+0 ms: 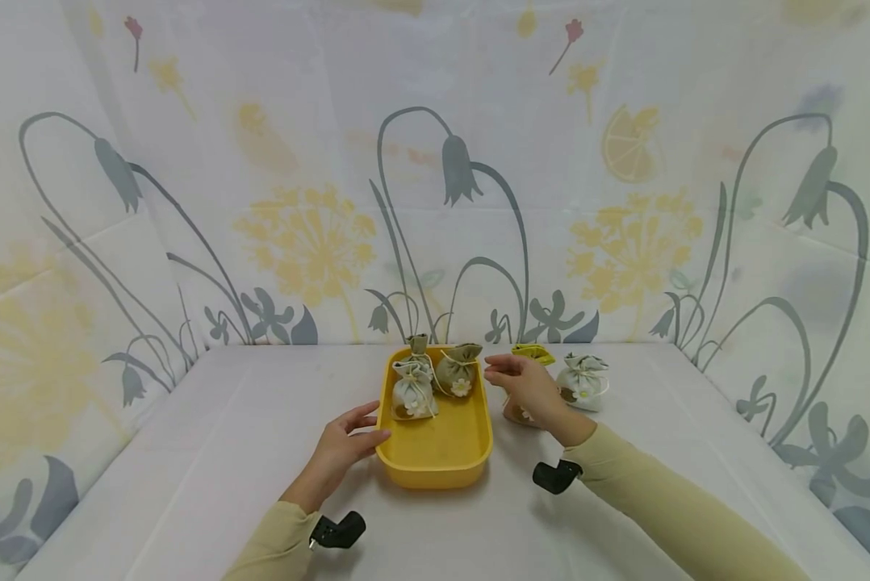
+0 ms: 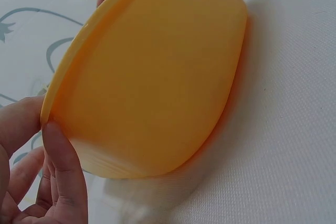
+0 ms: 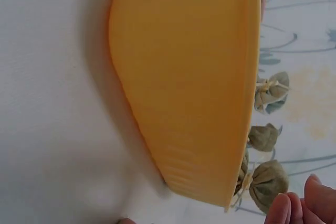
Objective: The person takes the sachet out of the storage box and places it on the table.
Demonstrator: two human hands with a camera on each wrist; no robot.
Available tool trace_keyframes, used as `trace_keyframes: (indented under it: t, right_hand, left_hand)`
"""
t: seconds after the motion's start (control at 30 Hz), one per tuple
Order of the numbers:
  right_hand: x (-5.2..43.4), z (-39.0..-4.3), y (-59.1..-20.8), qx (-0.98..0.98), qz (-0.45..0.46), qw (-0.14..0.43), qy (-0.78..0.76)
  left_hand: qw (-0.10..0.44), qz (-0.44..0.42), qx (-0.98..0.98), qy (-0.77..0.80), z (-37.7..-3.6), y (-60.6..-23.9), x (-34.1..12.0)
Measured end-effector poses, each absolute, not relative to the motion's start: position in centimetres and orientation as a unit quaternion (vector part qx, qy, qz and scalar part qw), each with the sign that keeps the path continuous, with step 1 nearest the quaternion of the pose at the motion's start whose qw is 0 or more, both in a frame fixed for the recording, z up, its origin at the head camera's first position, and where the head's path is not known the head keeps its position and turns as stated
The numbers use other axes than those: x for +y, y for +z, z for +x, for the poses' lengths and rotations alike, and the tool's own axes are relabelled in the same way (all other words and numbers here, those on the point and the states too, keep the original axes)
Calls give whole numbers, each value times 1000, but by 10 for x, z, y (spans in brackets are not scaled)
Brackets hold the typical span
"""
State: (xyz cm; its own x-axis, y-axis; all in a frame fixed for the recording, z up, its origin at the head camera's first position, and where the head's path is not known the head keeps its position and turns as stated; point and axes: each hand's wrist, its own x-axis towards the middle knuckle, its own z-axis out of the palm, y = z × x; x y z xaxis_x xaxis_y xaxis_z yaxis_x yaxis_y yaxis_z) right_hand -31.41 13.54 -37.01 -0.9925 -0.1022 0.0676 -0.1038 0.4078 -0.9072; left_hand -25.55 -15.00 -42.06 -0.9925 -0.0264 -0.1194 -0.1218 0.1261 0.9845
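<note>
Hands (image 1: 348, 442) (image 1: 525, 387) flank yellow tray (image 1: 435, 472).

Head view looks forward and down from above the worktop (image 1: 188, 452), wide and fairly far, taking in both arms and the yellow tray (image 1: 435, 460) at centre. Left wrist view sits very close at the tray's left wall (image 2: 157, 77), low, looking right. Right wrist view sits close at the tray's right wall (image 3: 194, 77), looking left. All three share the tray.
</note>
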Motion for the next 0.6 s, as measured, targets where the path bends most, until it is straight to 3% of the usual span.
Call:
trace_keyframes:
  t: [0.23,0.6]
  right_hand:
    - [126,-324,-360,-826,81,-8,558]
    - [117,-350,-351,-817,84,38,570]
  left_hand:
    - [33,-52,751,657,-257,-422,-150]
    - [35,-55,749,660,-258,-422,-150]
